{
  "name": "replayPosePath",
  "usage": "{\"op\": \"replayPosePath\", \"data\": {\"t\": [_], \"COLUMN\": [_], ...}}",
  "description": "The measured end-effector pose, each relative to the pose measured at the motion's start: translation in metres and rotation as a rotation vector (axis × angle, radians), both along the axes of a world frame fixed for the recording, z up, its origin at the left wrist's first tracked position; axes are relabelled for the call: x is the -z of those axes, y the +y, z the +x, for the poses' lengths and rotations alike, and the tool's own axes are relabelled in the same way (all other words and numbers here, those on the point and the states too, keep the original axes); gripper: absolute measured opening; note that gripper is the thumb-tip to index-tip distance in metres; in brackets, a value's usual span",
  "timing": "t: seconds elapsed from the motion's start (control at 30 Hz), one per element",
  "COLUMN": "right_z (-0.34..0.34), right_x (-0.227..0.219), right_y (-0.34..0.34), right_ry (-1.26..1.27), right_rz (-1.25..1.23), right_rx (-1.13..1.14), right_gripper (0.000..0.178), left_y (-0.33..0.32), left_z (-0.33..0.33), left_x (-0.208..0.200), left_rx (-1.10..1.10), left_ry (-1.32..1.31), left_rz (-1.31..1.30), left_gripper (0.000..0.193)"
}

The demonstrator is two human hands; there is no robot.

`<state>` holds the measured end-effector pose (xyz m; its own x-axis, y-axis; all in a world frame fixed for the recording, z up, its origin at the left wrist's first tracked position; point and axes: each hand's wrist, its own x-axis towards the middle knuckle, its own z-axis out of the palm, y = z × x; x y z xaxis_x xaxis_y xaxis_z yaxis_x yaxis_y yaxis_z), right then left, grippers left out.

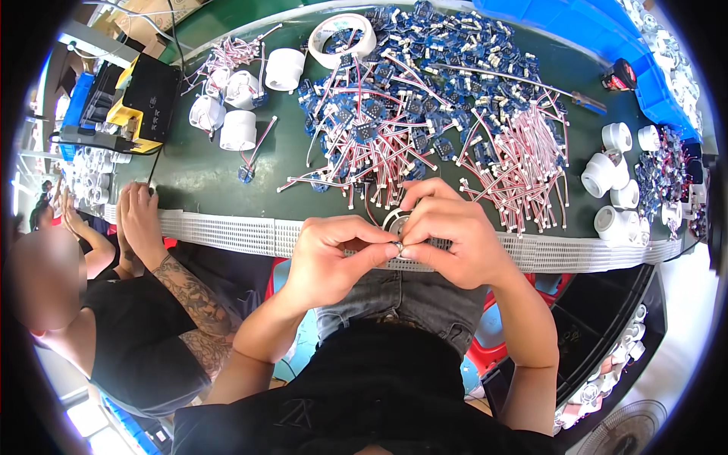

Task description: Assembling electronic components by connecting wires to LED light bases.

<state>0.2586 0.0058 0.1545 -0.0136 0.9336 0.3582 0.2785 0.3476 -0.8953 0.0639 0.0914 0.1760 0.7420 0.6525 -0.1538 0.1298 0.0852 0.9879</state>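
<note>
Close to the table's near edge, both hands meet over a small round white housing (395,220) whose inside looks partly dark. My left hand (331,254) is closed, its thumb and forefinger pinched at the housing's near side. My right hand (457,239) is closed as well, with bent fingers around the housing's right side and the thumb tip against the left one. A tiny piece between the fingertips is too small to name. Just beyond lies a heap of red-and-white connector wires (383,155), mixed with small blue circuit boards (455,53).
A second wire pile (519,159) lies to the right, a long screwdriver (588,102) behind it. White plastic cups (239,130) stand left, more white housings (607,174) right. A tape roll (368,38) sits at the back. White mesh (227,231) lines the near edge. A co-worker's hand (139,216) is at left.
</note>
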Motion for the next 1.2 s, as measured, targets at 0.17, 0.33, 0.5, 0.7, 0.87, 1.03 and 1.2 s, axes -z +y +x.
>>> {"op": "replayPosePath", "data": {"t": [0.17, 0.33, 0.5, 0.7, 0.87, 1.03, 1.2], "right_z": [-0.001, 0.004, 0.007, 0.008, 0.018, 0.001, -0.004], "right_x": [-0.001, 0.0, -0.003, -0.01, -0.01, 0.0, -0.021], "right_y": [0.004, 0.001, -0.002, 0.001, -0.033, -0.041, -0.045], "right_ry": [0.022, 0.012, 0.016, -0.069, -0.251, -0.559, -0.426], "right_rz": [-0.024, 0.022, 0.001, -0.011, -0.134, -0.211, -0.08], "right_rx": [-0.037, -0.025, -0.037, 0.014, 0.477, 0.556, 0.694], "right_gripper": [0.009, 0.01, 0.01, 0.015, 0.028, 0.021, 0.013], "left_y": [0.003, 0.004, 0.002, 0.004, 0.004, -0.001, -0.002], "left_z": [-0.002, 0.008, 0.009, 0.005, -0.008, -0.01, -0.017], "left_x": [-0.007, -0.013, -0.013, -0.007, 0.002, 0.02, 0.025], "left_rx": [0.035, 0.088, 0.09, 0.017, -0.128, -0.173, -0.184], "left_ry": [0.063, 0.078, 0.1, 0.073, -0.068, -0.136, -0.19], "left_rz": [0.111, 0.238, 0.282, 0.057, -0.135, -0.267, -0.37], "left_gripper": [0.009, 0.009, 0.009, 0.01, 0.011, 0.012, 0.012]}}
